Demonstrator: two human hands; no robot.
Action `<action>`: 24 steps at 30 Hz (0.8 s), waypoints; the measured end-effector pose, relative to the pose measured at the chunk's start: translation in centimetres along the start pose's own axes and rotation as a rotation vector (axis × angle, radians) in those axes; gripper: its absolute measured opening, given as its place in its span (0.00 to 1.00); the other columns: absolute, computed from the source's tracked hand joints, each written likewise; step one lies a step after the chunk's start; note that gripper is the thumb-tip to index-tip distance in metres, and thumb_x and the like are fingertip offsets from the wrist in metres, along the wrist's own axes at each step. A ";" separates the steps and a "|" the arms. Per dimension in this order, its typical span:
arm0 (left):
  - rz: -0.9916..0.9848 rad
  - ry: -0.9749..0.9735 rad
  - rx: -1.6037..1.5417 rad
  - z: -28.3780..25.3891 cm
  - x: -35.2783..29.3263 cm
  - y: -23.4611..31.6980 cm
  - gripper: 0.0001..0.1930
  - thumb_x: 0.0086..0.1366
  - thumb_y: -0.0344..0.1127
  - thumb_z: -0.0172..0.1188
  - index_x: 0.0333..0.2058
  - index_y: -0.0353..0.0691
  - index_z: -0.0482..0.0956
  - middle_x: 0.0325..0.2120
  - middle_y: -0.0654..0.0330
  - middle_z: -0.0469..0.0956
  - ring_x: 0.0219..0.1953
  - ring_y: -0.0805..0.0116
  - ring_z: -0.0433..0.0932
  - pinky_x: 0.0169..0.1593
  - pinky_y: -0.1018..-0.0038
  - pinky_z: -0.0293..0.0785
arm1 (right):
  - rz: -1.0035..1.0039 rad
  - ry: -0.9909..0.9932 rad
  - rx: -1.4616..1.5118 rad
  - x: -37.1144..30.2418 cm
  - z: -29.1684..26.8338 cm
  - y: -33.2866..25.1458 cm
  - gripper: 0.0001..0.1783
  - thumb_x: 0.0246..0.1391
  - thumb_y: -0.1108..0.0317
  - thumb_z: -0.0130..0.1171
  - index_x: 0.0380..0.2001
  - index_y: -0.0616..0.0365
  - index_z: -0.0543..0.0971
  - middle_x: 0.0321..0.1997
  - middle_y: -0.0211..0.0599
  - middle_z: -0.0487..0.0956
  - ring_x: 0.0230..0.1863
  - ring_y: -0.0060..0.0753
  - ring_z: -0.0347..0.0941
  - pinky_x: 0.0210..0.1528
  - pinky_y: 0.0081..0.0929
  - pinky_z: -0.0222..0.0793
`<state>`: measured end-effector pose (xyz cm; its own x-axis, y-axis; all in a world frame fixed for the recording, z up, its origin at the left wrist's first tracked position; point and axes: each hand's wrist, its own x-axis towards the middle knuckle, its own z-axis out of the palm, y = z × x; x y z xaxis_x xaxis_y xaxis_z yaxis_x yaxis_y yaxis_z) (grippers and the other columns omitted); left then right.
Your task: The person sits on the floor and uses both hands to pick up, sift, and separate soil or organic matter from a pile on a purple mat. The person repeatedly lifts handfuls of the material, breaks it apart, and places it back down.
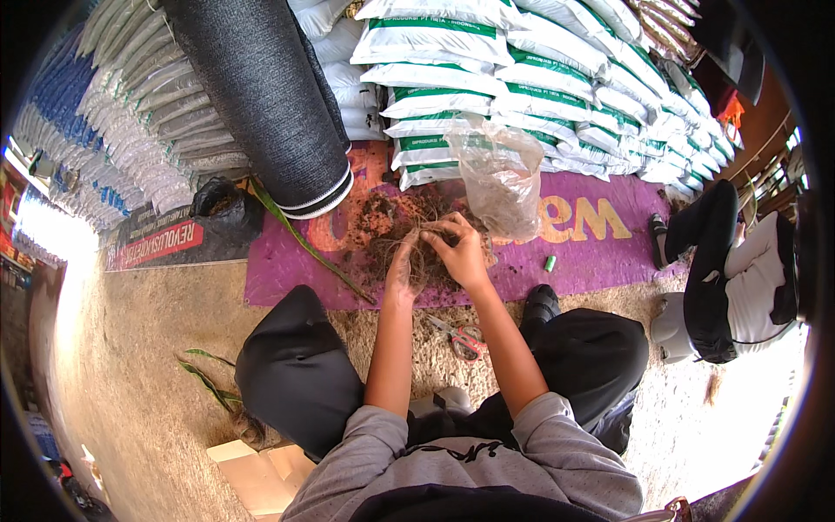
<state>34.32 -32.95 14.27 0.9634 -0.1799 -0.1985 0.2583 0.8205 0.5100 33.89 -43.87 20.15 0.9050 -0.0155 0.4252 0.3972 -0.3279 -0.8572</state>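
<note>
Over a purple banner sheet (pixel 600 271) on the floor, both my hands work at a tangle of brown fibrous roots (pixel 424 246). My left hand (pixel 404 268) is curled against its near left side. Thumb and fingers of my right hand (pixel 461 254) pinch strands at its upper right. Dark and reddish loose soil (pixel 380 216) lies beneath and beyond the roots. A cloudy clear plastic bag (pixel 500 178) stands just past my right hand. Between my knees rests a pair of scissors (pixel 467 344) with red handles.
White and green sacks (pixel 435 87) are piled ahead. A black mesh roll (pixel 261 104) leans at left, near a black soil bag (pixel 228 209) and a long green leaf (pixel 306 235). Another leafy plant (pixel 213 378) and cardboard (pixel 257 474) lie left. Another person (pixel 739 270) sits at right.
</note>
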 end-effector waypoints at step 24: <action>-0.098 0.336 0.338 1.0 -2.0 0.0 0.24 0.53 0.45 0.59 0.48 0.45 0.69 0.47 0.59 0.67 0.50 0.66 0.65 0.51 0.63 0.60 | 0.338 -0.127 0.151 -0.4 -3.2 0.2 0.10 0.38 0.77 0.63 0.27 0.66 0.76 0.25 0.36 0.79 0.28 0.18 0.73 0.32 0.19 0.68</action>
<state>32.45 -33.12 15.54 0.8716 -0.0168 -0.4900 0.4089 0.5763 0.7076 33.10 -46.93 20.72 0.9965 0.0213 0.0804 0.0829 -0.1816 -0.9799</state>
